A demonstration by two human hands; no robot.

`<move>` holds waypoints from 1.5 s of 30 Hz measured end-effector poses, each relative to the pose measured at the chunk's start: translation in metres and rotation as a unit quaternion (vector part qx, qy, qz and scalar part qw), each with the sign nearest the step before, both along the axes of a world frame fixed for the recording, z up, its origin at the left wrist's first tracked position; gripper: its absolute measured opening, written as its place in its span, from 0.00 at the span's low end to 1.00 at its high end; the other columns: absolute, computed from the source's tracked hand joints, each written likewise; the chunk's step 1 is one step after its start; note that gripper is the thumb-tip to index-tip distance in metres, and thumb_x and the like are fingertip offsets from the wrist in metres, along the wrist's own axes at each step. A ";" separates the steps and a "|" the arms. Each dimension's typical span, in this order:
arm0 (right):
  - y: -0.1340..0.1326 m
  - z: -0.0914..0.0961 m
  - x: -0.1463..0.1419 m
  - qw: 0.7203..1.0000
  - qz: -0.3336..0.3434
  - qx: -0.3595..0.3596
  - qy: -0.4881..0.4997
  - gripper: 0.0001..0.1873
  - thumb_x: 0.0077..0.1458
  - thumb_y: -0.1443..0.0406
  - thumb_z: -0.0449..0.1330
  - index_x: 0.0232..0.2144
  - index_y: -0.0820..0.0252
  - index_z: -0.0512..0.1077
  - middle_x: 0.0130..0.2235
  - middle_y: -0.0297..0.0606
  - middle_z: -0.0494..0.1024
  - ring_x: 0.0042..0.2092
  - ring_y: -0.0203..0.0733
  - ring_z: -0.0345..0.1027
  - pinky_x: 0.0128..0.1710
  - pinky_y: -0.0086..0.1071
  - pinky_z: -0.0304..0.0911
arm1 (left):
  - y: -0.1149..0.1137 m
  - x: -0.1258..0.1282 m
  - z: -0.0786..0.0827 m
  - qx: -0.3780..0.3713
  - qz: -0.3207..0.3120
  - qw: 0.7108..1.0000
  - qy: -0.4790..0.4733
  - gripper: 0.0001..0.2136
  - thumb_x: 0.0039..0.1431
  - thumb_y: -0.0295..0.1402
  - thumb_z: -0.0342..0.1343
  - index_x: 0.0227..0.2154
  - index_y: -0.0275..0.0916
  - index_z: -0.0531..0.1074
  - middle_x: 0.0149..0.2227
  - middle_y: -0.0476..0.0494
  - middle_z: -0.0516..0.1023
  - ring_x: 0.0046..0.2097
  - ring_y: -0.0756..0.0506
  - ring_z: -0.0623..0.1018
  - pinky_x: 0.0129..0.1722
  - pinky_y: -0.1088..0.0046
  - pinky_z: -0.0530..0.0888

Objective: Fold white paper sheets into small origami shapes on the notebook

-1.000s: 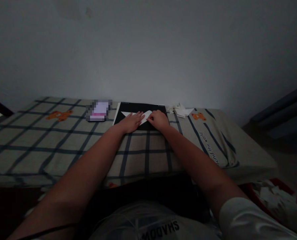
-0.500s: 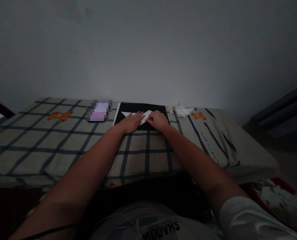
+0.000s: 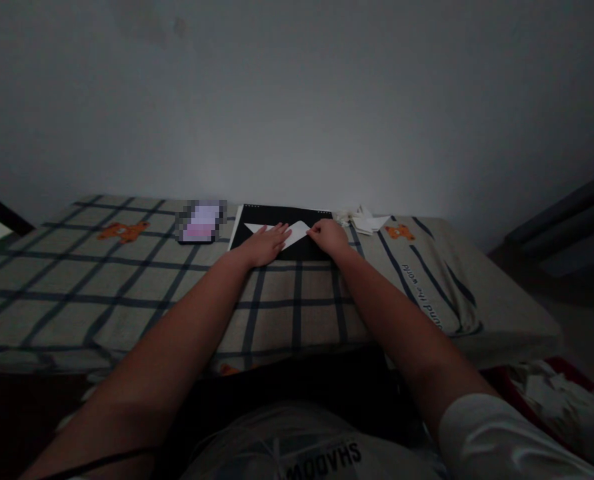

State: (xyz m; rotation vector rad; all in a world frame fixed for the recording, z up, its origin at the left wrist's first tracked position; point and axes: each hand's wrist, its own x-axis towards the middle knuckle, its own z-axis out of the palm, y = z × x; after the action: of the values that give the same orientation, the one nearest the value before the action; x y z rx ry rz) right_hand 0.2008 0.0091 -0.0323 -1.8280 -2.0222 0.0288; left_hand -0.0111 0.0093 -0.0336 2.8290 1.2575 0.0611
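A white sheet of paper [image 3: 295, 235], folded to pointed ends, lies on a black spiral-holed pad [image 3: 309, 251]. Flat across its left part rests my left hand [image 3: 267, 245], fingers stretched out and pressing it down. My right hand [image 3: 329, 237] pinches the paper's right corner between thumb and fingertips. Under my left palm some of the paper is hidden. Just right of the pad sit folded white paper pieces [image 3: 369, 222], apart from my right hand.
A phone [image 3: 199, 223] with a blurred lit screen lies left of the pad. The checked cloth [image 3: 297, 313] covers the table against a wall [image 3: 297, 100]. At lower right, a red bin [image 3: 571, 373] holds many paper scraps.
My right hand has moved right along the paper to its right corner, uncovering more of it. My left hand stays flat in place. The view has shifted slightly.
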 end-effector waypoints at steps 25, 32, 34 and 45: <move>-0.009 0.004 -0.011 0.999 0.004 0.021 -0.041 0.13 0.54 0.58 0.55 0.30 0.57 0.77 0.38 0.41 0.78 0.40 0.44 0.70 0.35 0.33 0.62 | 0.003 -0.003 -0.005 0.009 -0.009 1.000 -0.014 0.24 0.65 0.37 0.31 0.63 0.38 0.46 0.66 0.42 0.44 0.66 0.45 0.45 0.61 0.59 0.46; -0.028 0.011 -0.034 0.993 0.089 0.011 -0.082 0.14 0.56 0.57 0.54 0.31 0.57 0.76 0.38 0.39 0.77 0.42 0.42 0.68 0.36 0.31 0.61 | 0.004 -0.003 -0.007 0.012 -0.004 1.000 -0.020 0.24 0.65 0.37 0.31 0.63 0.38 0.46 0.66 0.41 0.44 0.66 0.45 0.45 0.61 0.59 0.47; -0.031 0.011 -0.038 0.991 0.100 0.019 -0.088 0.14 0.56 0.57 0.53 0.31 0.57 0.76 0.38 0.39 0.77 0.42 0.41 0.68 0.36 0.30 0.61 | 0.004 -0.003 -0.007 0.010 -0.007 1.000 -0.020 0.24 0.65 0.38 0.31 0.63 0.39 0.47 0.66 0.42 0.44 0.66 0.46 0.45 0.61 0.60 0.46; -0.029 0.013 -0.031 0.988 0.105 0.015 -0.112 0.16 0.58 0.55 0.51 0.35 0.55 0.76 0.39 0.39 0.77 0.42 0.42 0.68 0.36 0.32 0.60 | -0.007 -0.003 0.002 0.069 0.022 0.997 -0.038 0.24 0.64 0.41 0.35 0.62 0.44 0.50 0.65 0.41 0.46 0.63 0.43 0.55 0.57 0.61 0.57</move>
State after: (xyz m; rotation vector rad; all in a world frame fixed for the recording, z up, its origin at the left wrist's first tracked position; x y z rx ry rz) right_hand 0.1699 -0.0201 -0.0196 -1.6567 -2.3500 -0.1530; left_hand -0.0141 0.0023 -0.0313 2.8808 1.3504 0.2654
